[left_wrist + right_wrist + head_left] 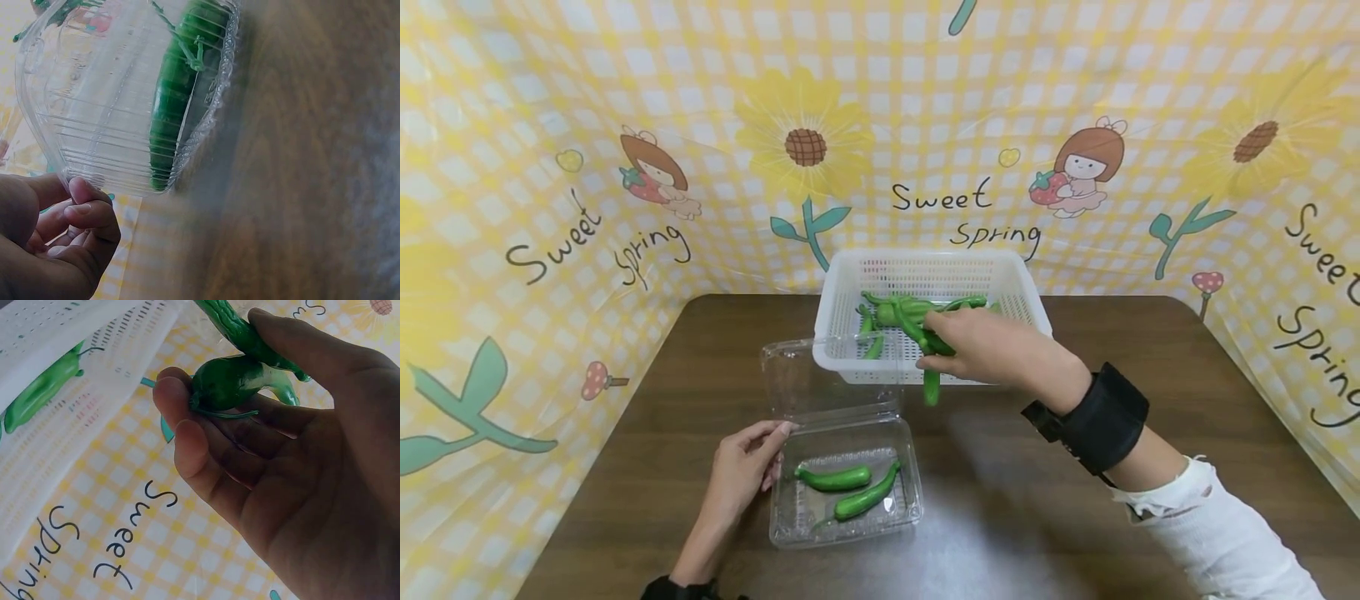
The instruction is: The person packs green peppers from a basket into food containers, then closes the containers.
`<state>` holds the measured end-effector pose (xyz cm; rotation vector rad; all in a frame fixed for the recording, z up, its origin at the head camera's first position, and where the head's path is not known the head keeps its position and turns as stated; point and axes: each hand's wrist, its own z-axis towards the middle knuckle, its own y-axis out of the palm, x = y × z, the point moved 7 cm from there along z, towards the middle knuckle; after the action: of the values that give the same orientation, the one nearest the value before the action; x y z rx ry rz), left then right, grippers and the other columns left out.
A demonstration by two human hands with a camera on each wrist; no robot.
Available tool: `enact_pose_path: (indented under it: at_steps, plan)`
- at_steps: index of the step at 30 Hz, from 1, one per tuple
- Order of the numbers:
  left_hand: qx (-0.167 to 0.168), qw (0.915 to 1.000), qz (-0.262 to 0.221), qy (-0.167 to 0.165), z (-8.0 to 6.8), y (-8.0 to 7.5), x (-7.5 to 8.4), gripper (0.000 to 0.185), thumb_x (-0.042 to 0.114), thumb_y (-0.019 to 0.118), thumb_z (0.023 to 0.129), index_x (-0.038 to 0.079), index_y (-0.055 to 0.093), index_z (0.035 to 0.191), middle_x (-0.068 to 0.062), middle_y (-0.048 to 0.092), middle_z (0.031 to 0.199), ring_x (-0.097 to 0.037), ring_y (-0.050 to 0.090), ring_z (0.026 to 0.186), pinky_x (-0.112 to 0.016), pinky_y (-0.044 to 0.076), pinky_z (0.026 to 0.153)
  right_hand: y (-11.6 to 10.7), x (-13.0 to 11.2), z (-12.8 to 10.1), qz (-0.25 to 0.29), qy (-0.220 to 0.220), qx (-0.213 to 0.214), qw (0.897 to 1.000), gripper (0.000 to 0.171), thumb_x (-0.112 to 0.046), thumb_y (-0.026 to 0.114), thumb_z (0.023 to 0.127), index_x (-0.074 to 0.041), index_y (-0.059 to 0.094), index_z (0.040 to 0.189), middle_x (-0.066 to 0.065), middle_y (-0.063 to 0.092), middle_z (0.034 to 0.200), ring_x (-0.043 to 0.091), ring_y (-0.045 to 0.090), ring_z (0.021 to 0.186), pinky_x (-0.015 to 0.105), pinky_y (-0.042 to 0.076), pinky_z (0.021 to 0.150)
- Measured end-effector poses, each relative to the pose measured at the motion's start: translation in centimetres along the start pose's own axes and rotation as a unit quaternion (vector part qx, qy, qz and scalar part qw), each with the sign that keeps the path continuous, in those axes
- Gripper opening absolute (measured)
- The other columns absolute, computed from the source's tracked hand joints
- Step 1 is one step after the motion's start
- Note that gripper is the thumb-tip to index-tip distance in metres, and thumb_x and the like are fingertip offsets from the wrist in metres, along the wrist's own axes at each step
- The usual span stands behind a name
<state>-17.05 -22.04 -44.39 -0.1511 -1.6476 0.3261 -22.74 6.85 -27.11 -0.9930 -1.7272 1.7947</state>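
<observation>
Two green peppers (pixel 850 492) lie in the clear clamshell box (pixel 842 533) in the head view; the left hand (pixel 741 475) rests relaxed against its left edge, steadying it. The right hand (pixel 992 346) pinches peppers (pixel 931 367) over the white basket (pixel 850 283), which holds more. Left wrist: loose fingers (pixel 87 215) beside the box wall (pixel 94 125), gripping nothing. Right wrist: fingers (pixel 187 431) clamp the held peppers (pixel 228 381) beside the basket (pixel 75 369).

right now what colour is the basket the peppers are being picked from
White, a perforated plastic basket; the head view shows it best, with the right hand gripping green peppers over it.
</observation>
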Motion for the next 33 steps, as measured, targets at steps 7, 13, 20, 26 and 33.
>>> enact_pose_path:
  at_steps: [7, 13, 20, 26, 33]
  plan:
    - [0.003, 1.0000, 0.004, -0.001, -0.1, -0.1, -0.2, 0.028, 0.030, 0.065, 0.097, 0.006, 0.074, 0.110, -0.013, 0.062, 0.067, -0.011, 0.049, 0.044, -0.025, 0.044, 0.039, 1.1, -1.8, -0.1, -0.012, -0.034, 0.002, 0.999, 0.029, -0.039, 0.064, 0.097, -0.012, 0.053, 0.096, -0.003, 0.052, 0.076, 0.011, 0.049, 0.065, 0.026, 0.042, 0.062]
    - [0.001, 0.9999, 0.009, -0.005, 0.0, -0.1, -0.3, 0.028, 0.031, 0.065, 0.097, 0.008, 0.074, 0.110, -0.011, 0.061, 0.067, -0.011, 0.048, 0.044, -0.025, 0.043, 0.039, 2.3, -3.0, -0.1, 0.005, -0.063, -0.005, 0.998, 0.028, -0.038, 0.065, 0.096, -0.012, 0.054, 0.093, -0.005, 0.055, 0.076, 0.008, 0.051, 0.065, 0.024, 0.045, 0.061]
    - [0.000, 0.9999, 0.009, -0.008, 0.1, 0.0, -0.6, 0.027, 0.030, 0.064, 0.098, 0.008, 0.074, 0.110, -0.013, 0.061, 0.068, -0.011, 0.049, 0.044, -0.025, 0.043, 0.039, 3.5, -3.8, 0.1, 0.011, -0.066, -0.023, 0.997, 0.028, -0.037, 0.064, 0.097, -0.012, 0.052, 0.094, -0.004, 0.049, 0.074, 0.008, 0.046, 0.064, 0.023, 0.039, 0.057]
    - [0.002, 0.9999, 0.009, -0.011, 0.2, 0.0, -0.7, 0.027, 0.029, 0.064, 0.097, 0.008, 0.074, 0.111, -0.012, 0.061, 0.067, -0.011, 0.049, 0.044, -0.025, 0.043, 0.039, 4.4, -4.8, 0.3, 0.018, -0.077, -0.028, 0.997, 0.029, -0.038, 0.064, 0.097, -0.011, 0.055, 0.094, -0.005, 0.045, 0.071, 0.008, 0.042, 0.062, 0.022, 0.036, 0.056]
    - [0.003, 1.0000, 0.002, -0.002, 0.1, 0.2, -0.2, 0.027, 0.030, 0.065, 0.097, 0.007, 0.074, 0.109, -0.011, 0.060, 0.066, -0.011, 0.048, 0.043, -0.025, 0.043, 0.038, 5.3, -5.6, 0.2, 0.005, -0.088, -0.031, 0.996, 0.031, -0.040, 0.064, 0.096, -0.011, 0.055, 0.101, -0.004, 0.044, 0.073, 0.008, 0.042, 0.063, 0.023, 0.036, 0.058]
